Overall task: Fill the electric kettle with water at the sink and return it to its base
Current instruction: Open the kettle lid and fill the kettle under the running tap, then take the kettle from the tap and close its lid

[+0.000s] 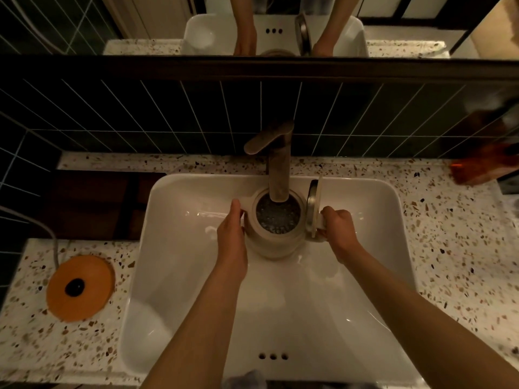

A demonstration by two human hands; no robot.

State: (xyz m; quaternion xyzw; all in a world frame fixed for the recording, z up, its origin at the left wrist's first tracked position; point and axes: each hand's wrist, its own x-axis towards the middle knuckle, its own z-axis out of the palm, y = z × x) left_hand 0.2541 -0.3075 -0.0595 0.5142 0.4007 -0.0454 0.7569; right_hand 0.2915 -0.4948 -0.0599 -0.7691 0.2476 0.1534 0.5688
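A cream electric kettle [271, 242] is held upright inside the white sink [179, 248], directly under the faucet spout [278, 178]. Its lid [313, 206] stands open on the right side. Bubbling water shows inside the kettle mouth. My left hand [231, 234] presses against the kettle's left side near the spout. My right hand [337, 231] grips the handle on the right. The round orange kettle base [80, 287], with a dark connector in its centre, lies on the counter left of the sink, its cord running up and left.
The speckled terrazzo counter [449, 248] surrounds the sink. Dark tiles and a mirror rise behind the faucet. An amber-brown object [483, 167] sits at the far right of the counter. A dark recess lies behind the base on the left.
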